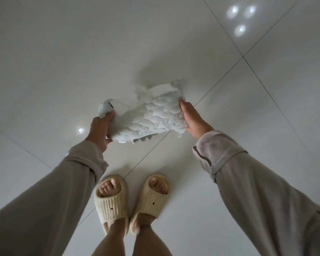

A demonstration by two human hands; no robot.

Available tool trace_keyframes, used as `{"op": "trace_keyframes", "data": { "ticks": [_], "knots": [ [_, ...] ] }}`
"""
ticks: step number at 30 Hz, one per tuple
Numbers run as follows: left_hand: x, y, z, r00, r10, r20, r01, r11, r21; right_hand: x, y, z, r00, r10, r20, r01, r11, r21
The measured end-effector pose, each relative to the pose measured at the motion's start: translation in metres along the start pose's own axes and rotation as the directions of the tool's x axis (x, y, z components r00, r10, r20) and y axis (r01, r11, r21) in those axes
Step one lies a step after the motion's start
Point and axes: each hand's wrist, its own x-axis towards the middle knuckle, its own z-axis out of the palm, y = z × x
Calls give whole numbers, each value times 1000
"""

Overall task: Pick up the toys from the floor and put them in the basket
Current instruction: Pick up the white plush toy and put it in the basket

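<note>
Two cream ribbed foam slippers (129, 202) stand low in the frame. Above them, at the centre, the left hand (100, 130) and right hand (193, 118) grasp the ends of a white fluffy plush toy (151, 117); it looks light, soft, easily squeezed. Beyond is the glossy white tiled floor (63, 52); no basket is visible.

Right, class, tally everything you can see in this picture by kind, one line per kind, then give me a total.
Plush toy: 1, white plush toy
Hands: 2, left hand and right hand, both gripping the toy
Slippers: 2, cream, left slipper and right slipper
Sleeves: 2, beige, left sleeve and right sleeve
Total: 7
No basket is in view.
</note>
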Motion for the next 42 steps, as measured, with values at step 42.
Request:
{"op": "trace_keyframes", "data": {
  "ticks": [42],
  "knots": [
    [-610, 160, -86, 881, 299, 366, -434, 818, 377, -647, -105, -107, 912, 18, -409, 216, 827, 519]
  ]
}}
